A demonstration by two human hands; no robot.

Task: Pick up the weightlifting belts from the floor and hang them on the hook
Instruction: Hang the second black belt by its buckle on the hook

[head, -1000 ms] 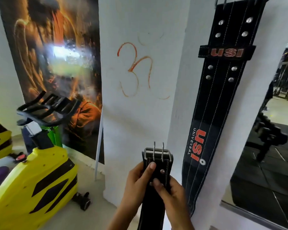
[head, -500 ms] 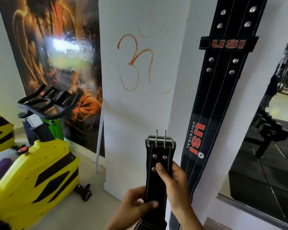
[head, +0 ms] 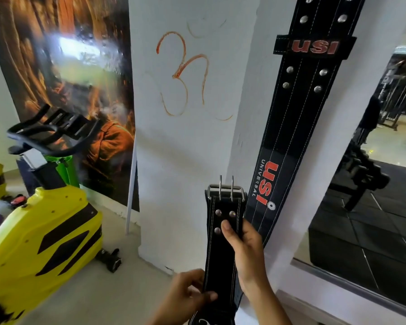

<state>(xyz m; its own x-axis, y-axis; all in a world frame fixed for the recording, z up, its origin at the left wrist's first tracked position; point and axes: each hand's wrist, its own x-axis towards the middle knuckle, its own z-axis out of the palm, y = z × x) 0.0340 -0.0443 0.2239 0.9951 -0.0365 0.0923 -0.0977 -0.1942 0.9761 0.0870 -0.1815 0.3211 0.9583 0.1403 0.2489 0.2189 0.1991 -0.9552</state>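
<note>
I hold a black weightlifting belt upright in front of the white pillar, its steel two-prong buckle at the top. My right hand grips it just below the rivets, thumb on the front. My left hand pinches the belt lower down, near the frame's bottom. A second black belt with red USI lettering hangs flat on the pillar to the right, its top running out of the frame. The hook is out of view.
A yellow and black exercise bike with black handlebars stands at the left. A dark poster leans on the wall behind it. A large mirror at the right reflects gym equipment. An orange symbol is drawn on the pillar.
My left hand slid down the belt from beside the buckle to low on the strap. My right hand stays near the rivets. The view tilted slightly down.
</note>
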